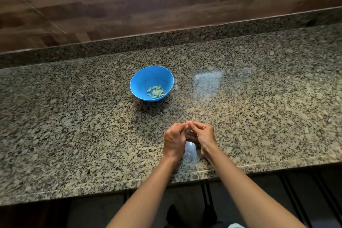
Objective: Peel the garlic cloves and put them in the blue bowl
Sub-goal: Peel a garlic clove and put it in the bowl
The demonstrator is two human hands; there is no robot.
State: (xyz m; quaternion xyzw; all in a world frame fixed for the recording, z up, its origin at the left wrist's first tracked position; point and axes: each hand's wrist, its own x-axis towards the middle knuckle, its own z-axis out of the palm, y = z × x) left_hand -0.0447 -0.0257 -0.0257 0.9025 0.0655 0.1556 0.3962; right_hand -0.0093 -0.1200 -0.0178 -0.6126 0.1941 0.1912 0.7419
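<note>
Pinched between the fingertips of my left hand (174, 139) and my right hand (202, 134) is a small garlic clove (190, 125), mostly hidden, a wisp of skin sticking up. Both hands meet above the granite counter (259, 107). Farther back sits the blue bowl (146, 77) with peeled cloves (155, 91) inside.

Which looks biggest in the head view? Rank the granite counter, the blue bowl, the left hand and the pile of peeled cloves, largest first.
1. Granite counter, by far.
2. Blue bowl and left hand: they look alike, and the hand is nearer the camera, so no ranking.
3. Pile of peeled cloves inside the bowl, smallest.
</note>
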